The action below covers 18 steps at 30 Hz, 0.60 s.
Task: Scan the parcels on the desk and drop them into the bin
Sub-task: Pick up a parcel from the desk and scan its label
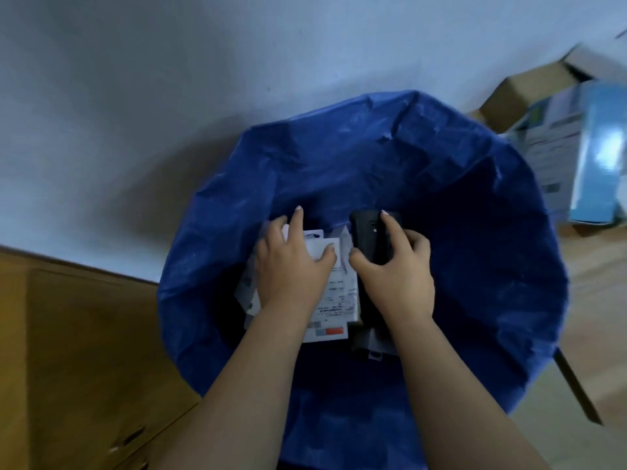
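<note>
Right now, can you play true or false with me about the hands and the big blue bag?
1. The bin has a blue bag lining it. True.
2. The left hand holds a white parcel over the bin. True.
3. The right hand is empty. False: it grips a black scanner.
4. The parcel is plain brown. False: it is white with printed labels.
5. Cardboard boxes lie at the upper right. True.
</note>
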{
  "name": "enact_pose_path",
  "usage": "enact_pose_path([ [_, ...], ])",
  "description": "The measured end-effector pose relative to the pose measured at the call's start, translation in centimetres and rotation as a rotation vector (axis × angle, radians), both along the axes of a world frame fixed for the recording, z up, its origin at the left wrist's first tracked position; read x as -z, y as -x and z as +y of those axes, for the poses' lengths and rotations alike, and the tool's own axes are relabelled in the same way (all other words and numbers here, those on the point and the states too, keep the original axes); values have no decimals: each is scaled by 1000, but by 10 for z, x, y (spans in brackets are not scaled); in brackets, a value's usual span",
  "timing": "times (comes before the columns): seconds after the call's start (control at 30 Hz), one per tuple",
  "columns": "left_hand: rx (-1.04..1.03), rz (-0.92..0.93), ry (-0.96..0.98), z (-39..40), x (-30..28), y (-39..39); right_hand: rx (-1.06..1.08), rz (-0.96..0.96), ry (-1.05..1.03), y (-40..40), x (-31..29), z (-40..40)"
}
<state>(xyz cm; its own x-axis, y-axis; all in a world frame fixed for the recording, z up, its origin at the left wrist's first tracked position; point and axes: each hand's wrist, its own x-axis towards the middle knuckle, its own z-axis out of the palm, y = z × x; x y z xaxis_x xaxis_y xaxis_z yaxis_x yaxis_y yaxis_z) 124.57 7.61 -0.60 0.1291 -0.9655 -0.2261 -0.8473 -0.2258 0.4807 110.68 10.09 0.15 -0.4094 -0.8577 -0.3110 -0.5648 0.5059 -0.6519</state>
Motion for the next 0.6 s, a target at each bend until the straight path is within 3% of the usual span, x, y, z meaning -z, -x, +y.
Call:
enact_pose_path([
  [0.27,246,-7,51,18,-55,87,176,76,110,90,-64,50],
  [0.6,503,1,192,88,-122,265,383,85,268,248,-124,137],
])
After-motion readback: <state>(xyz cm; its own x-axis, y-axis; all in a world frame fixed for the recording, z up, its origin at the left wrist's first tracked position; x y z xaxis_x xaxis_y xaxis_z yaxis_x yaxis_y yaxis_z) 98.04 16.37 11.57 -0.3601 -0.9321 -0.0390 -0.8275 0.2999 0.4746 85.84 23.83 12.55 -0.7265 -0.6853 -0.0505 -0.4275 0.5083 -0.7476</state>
